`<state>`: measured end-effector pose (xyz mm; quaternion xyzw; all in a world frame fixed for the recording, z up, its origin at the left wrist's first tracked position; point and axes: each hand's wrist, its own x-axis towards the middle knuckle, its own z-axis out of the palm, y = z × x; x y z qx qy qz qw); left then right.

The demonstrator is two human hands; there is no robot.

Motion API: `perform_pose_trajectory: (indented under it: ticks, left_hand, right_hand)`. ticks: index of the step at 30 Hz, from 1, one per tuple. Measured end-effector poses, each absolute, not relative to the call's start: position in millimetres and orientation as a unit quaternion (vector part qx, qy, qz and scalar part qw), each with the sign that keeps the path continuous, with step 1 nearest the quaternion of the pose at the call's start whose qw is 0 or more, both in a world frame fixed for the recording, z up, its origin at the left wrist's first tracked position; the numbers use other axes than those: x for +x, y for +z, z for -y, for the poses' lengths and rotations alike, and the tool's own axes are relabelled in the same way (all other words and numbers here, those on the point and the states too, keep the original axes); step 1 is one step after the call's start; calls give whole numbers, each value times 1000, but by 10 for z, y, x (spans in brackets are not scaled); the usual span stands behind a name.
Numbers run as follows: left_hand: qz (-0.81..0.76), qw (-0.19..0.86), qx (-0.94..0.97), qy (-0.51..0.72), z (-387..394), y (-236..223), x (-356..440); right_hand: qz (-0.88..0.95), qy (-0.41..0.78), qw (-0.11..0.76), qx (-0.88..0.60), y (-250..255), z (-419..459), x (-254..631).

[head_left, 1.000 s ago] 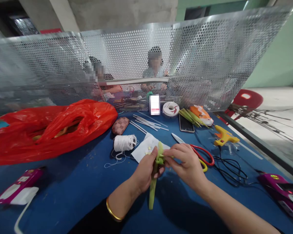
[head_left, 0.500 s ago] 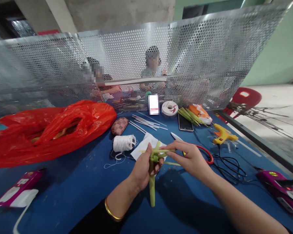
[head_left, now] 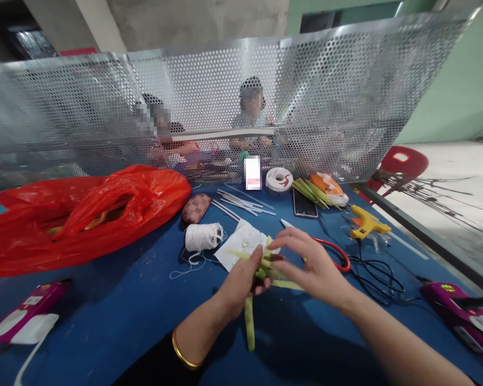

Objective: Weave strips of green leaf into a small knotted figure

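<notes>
My left hand (head_left: 239,281) is closed around a folded knot of pale green leaf strips (head_left: 249,324), thumb on top. One strip hangs down below the fist, and others stick out to the left and right. My right hand (head_left: 316,262) is at the right side of the knot, thumb and fingers spread apart; slight blur hides whether the fingertips touch the strips. Beneath the hands lies a white paper sheet (head_left: 241,236) with small green scraps. Scissors with red handles (head_left: 340,257) lie partly behind my right hand.
White thread spool (head_left: 201,237), patterned pouch (head_left: 196,208), white sticks (head_left: 241,201), ribbon roll (head_left: 279,179), phone (head_left: 305,206), leaf strips (head_left: 312,192) and yellow glue gun (head_left: 368,222) lie around. A red bag (head_left: 156,214) stands left. People sit behind the perforated metal screen (head_left: 209,80).
My right hand's fingers have spread from their pinch on a strip. My left hand has shifted slightly right and turned the knot, uncovering scraps on the paper.
</notes>
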<state>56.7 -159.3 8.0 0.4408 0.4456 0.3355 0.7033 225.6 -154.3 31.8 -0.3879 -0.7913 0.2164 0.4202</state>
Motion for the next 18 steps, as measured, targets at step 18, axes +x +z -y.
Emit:
perform_pose_trajectory:
  ticks: [18]
  left_hand:
    - [-356, 742, 528, 212, 1683, 164, 518]
  right_hand:
    - [587, 645, 324, -367, 388, 801, 1521]
